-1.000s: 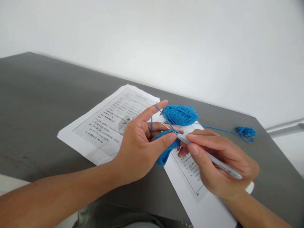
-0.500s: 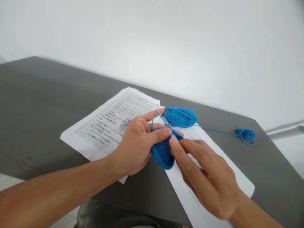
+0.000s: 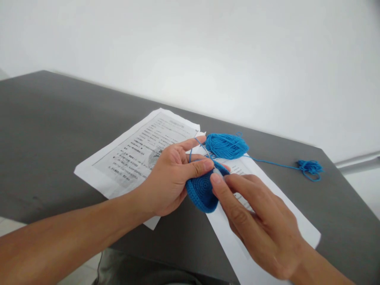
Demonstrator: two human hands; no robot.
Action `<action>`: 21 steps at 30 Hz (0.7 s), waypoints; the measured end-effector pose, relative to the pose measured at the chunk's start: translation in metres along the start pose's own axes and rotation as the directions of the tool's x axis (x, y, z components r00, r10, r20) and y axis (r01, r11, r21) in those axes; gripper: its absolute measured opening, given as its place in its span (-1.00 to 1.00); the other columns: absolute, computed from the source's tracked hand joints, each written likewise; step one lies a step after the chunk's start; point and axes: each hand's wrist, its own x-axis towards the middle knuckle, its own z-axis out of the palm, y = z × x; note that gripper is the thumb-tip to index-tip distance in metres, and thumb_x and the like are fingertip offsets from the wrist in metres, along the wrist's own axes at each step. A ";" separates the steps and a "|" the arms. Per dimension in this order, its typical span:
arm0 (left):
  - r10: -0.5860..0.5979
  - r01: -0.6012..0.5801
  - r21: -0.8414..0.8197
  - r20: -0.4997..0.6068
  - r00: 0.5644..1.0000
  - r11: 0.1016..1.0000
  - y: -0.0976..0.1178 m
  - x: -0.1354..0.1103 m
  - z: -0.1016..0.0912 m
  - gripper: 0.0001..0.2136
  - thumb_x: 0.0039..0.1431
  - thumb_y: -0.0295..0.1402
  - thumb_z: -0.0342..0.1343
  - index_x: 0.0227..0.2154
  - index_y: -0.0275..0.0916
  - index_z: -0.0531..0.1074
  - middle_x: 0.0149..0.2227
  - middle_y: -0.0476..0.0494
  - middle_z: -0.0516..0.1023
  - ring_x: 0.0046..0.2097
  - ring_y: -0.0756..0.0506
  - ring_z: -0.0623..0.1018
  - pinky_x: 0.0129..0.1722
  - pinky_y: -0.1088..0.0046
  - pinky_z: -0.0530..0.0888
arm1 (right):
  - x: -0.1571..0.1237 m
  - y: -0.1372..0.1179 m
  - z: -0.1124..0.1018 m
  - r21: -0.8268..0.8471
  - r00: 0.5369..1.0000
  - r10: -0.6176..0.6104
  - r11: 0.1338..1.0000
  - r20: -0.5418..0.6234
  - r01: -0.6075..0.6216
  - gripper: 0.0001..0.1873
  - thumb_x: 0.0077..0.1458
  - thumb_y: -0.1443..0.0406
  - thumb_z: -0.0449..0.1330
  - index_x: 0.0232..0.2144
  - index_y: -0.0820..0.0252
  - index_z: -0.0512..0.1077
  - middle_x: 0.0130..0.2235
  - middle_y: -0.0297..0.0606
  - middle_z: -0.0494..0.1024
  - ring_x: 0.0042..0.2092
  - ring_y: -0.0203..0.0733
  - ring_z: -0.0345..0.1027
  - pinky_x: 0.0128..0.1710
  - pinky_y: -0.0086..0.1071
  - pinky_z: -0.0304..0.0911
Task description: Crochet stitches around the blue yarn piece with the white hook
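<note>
My left hand (image 3: 169, 180) pinches the rim of a small round blue crochet piece (image 3: 202, 192) between thumb and fingers, and a strand of blue yarn runs over its raised index finger. My right hand (image 3: 261, 221) lies palm down with its fingers pressed together at the piece's right edge. Only a short grey tip of the crochet hook (image 3: 218, 173) shows by the right fingertips; its handle is hidden under the hand. The strand leads back to a blue yarn ball (image 3: 227, 145) just behind the hands.
Two printed paper sheets lie on the dark grey table (image 3: 59, 126), one (image 3: 133, 158) under my left hand and one (image 3: 297, 227) under my right. A small blue yarn tangle (image 3: 310, 167) lies to the right, joined to the ball by a strand. A white wall stands behind.
My right hand has turned palm down, so the hook's grey handle no longer shows. The crochet piece has turned, and its round face now shows.
</note>
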 end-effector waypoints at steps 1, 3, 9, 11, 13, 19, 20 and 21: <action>-0.014 0.014 -0.004 0.000 1.000 1.000 0.001 0.000 0.000 -0.29 0.18 -0.59 0.38 0.38 -0.38 0.32 -0.38 -0.17 0.76 -0.32 -0.13 0.74 -0.25 0.44 0.63 | 0.001 -0.001 -0.001 -0.025 1.000 -0.021 0.999 0.017 0.022 -0.55 0.37 0.46 0.08 0.21 0.29 0.53 -0.17 -0.06 0.70 -0.28 -0.09 0.58 -0.28 -0.27 0.65; -0.025 0.025 -0.016 0.009 1.000 1.000 0.002 0.000 0.001 -0.26 0.16 -0.59 0.40 0.38 -0.40 0.30 -0.39 -0.17 0.76 -0.34 -0.11 0.73 -0.25 0.47 0.63 | 0.001 -0.001 -0.003 -0.063 0.997 -0.062 0.996 0.043 0.065 -0.54 0.35 0.49 0.06 0.21 0.37 0.52 -0.15 0.00 0.69 -0.24 -0.06 0.58 -0.30 -0.27 0.61; 0.093 -0.092 0.108 -0.003 0.996 0.990 0.000 0.000 -0.002 0.01 0.03 -0.50 0.53 0.50 -0.42 0.13 -0.49 0.04 0.67 -0.42 -0.03 0.63 -0.35 0.54 0.53 | -0.003 -0.001 -0.001 -0.085 0.997 -0.073 0.994 0.012 0.074 -0.57 0.36 0.49 0.06 0.18 0.53 0.50 -0.11 0.12 0.66 -0.08 0.06 0.61 -0.20 -0.21 0.64; 0.133 -0.128 0.211 -0.007 0.991 0.969 0.000 0.001 -0.003 0.06 0.07 -0.46 0.51 0.55 -0.38 0.04 -0.39 -0.06 0.74 -0.39 -0.05 0.65 -0.34 0.51 0.51 | -0.004 -0.001 0.000 -0.085 0.998 -0.071 0.994 0.000 0.070 -0.57 0.36 0.49 0.06 0.19 0.55 0.49 -0.09 0.16 0.66 -0.04 0.10 0.62 -0.17 -0.15 0.66; 0.151 -0.144 0.275 -0.004 0.989 0.951 0.001 0.001 -0.003 0.09 0.08 -0.44 0.49 0.58 -0.37 -0.03 -0.35 -0.13 0.77 -0.38 -0.08 0.66 -0.34 0.48 0.51 | -0.004 -0.001 0.001 -0.105 0.997 -0.077 0.992 -0.007 0.075 -0.57 0.36 0.50 0.07 0.20 0.57 0.49 -0.07 0.17 0.66 -0.03 0.11 0.62 -0.17 -0.14 0.67; 0.173 -0.157 0.373 -0.009 0.985 0.914 0.006 0.000 -0.006 0.06 0.08 -0.45 0.46 0.58 -0.28 0.02 -0.41 -0.03 0.71 -0.42 -0.09 0.63 -0.43 0.49 0.44 | -0.003 0.003 -0.005 -0.096 0.993 -0.113 0.989 0.028 0.115 -0.57 0.35 0.50 0.08 0.19 0.57 0.49 -0.07 0.14 0.67 -0.08 0.05 0.60 -0.27 -0.23 0.62; 0.167 -0.151 0.369 -0.012 0.986 0.917 0.006 0.000 -0.006 0.04 0.07 -0.46 0.46 0.57 -0.27 0.05 -0.43 -0.01 0.69 -0.42 -0.08 0.62 -0.44 0.50 0.42 | -0.002 0.005 -0.007 -0.095 0.992 -0.120 0.988 0.038 0.123 -0.58 0.37 0.50 0.07 0.19 0.53 0.50 -0.08 0.10 0.68 -0.09 0.02 0.60 -0.29 -0.25 0.61; 0.156 -0.141 0.355 -0.013 0.988 0.924 0.007 0.000 -0.007 0.03 0.06 -0.48 0.47 0.56 -0.27 0.08 -0.44 0.00 0.67 -0.43 -0.07 0.61 -0.45 0.52 0.41 | 0.000 0.006 -0.008 -0.092 0.991 -0.134 0.986 0.027 0.136 -0.60 0.37 0.49 0.06 0.16 0.47 0.52 -0.10 0.06 0.69 -0.12 0.00 0.60 -0.32 -0.28 0.59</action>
